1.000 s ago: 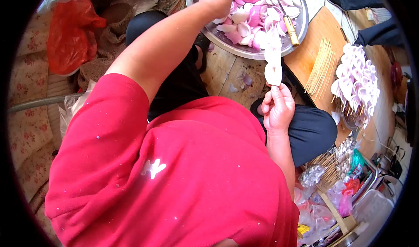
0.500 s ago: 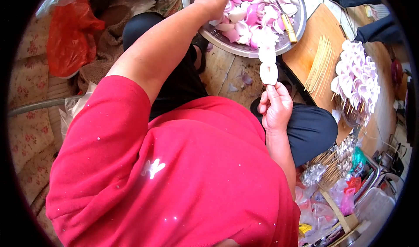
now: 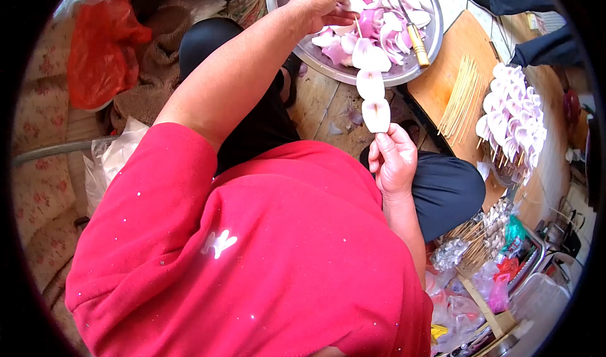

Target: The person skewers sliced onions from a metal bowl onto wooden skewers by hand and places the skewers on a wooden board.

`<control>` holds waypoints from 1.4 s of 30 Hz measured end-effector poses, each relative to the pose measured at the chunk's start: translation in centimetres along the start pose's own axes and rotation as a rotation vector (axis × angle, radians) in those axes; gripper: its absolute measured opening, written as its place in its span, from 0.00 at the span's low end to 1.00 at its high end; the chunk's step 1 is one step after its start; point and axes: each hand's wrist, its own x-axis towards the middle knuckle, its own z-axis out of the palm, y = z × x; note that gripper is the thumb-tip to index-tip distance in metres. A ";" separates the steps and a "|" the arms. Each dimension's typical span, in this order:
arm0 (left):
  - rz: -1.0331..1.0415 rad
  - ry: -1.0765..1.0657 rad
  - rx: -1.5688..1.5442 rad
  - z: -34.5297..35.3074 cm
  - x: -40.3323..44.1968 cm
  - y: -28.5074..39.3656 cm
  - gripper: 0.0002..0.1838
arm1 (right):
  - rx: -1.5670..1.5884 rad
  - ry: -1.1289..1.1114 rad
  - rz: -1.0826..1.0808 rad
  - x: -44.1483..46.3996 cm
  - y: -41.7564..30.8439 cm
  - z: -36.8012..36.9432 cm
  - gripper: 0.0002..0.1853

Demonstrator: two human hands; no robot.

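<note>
My left hand (image 3: 323, 7) is over the metal basin (image 3: 346, 75), with a pale onion piece (image 3: 353, 2) between its thumb and fingers. Just below it, the bare tip of a skewer (image 3: 358, 26) points up. Several onion pieces (image 3: 370, 84) are threaded on this skewer in a row. At its lower end, my right hand (image 3: 396, 158) pinches the skewer close under the last piece. Loose purple and white onion pieces (image 3: 334, 48) lie in the basin. A knife with a wooden handle (image 3: 418, 45) rests across the basin's right side.
Bare skewers (image 3: 463, 98) lie on a wooden board (image 3: 470, 35) right of the basin. Filled onion skewers (image 3: 512, 114) stand bunched beyond them. Another person's leg (image 3: 546, 48) shows at upper right. A red bag (image 3: 104, 54) is on the left, plastic bags (image 3: 457, 313) at lower right.
The held skewer has moved left and slightly down with my right hand, its bare tip now showing. My left hand has shifted right, towards that tip, and its fingers have spread around the piece.
</note>
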 end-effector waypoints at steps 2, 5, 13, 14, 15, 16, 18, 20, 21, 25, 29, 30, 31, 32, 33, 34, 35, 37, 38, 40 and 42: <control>-0.002 -0.026 -0.020 -0.3 0.4 -0.4 0.27 | 0.012 0.003 -0.006 -0.1 -0.1 0.0 0.07; -0.007 -0.046 -0.052 -0.5 0.9 -0.6 0.27 | 0.015 0.002 -0.017 -0.1 0.1 -0.1 0.06; -0.009 -0.061 -0.111 0.0 0.2 -0.3 0.24 | 0.018 0.002 -0.029 0.0 0.0 -0.1 0.06; -0.003 -0.051 -0.105 0.0 0.4 -0.5 0.24 | 0.010 0.003 -0.032 0.0 0.1 -0.1 0.06; 0.003 -0.041 -0.100 0.0 0.6 -0.6 0.24 | 0.010 0.003 -0.030 0.0 0.1 -0.1 0.06; 0.002 -0.040 -0.101 0.0 0.6 -0.7 0.24 | 0.010 0.003 -0.029 0.0 0.1 -0.1 0.06; 0.031 -0.043 -0.040 0.0 0.7 -0.8 0.24 | 0.010 0.003 -0.028 0.0 0.0 -0.1 0.06; 0.041 -0.019 -0.007 0.5 0.0 -0.5 0.24 | 0.031 0.012 -0.012 0.0 0.0 -0.1 0.05; 0.053 0.006 0.027 0.8 -0.4 -0.4 0.23 | 0.031 0.012 -0.011 0.0 0.0 -0.1 0.05; 0.139 -0.017 0.086 1.4 -0.9 -1.0 0.20 | 0.020 0.021 0.025 -0.1 0.3 -0.1 0.05; 0.122 -0.025 0.193 1.8 -1.4 -0.8 0.18 | -0.001 0.025 0.014 -0.1 0.7 -0.1 0.05; 0.097 -0.045 0.195 1.9 -1.6 -0.7 0.18 | -0.001 0.025 0.014 -0.1 0.8 0.0 0.05; 0.072 -0.066 0.198 1.9 -1.7 -0.7 0.18 | 0.000 0.030 0.013 -0.1 0.8 0.0 0.05; 0.072 -0.066 0.198 2.0 -1.9 -0.8 0.18 | 0.001 0.035 0.012 -0.1 0.9 0.0 0.05; 0.081 -0.058 0.214 2.1 -2.0 -0.8 0.17 | 0.001 0.036 0.012 -0.1 0.9 0.1 0.05; 0.088 -0.050 0.231 2.1 -2.0 -0.9 0.15 | -0.001 0.044 0.016 -0.1 0.9 0.0 0.05; 0.087 -0.052 0.230 2.2 -1.9 -1.1 0.15 | -0.002 0.052 0.021 -0.1 0.9 0.0 0.05; 0.147 -0.017 0.245 2.3 -1.8 -1.5 0.10 | 0.006 0.059 0.016 -0.1 0.8 0.2 0.05; 0.147 -0.018 0.245 2.3 -1.8 -1.5 0.10 | 0.014 0.065 0.012 -0.1 0.8 0.3 0.05; 0.137 -0.024 0.278 2.4 -1.8 -1.7 0.07 | 0.024 0.066 0.018 -0.1 1.1 0.3 0.05; 0.125 -0.043 0.255 2.5 -1.9 -2.0 0.08 | 0.033 0.068 0.024 -0.1 1.1 0.4 0.05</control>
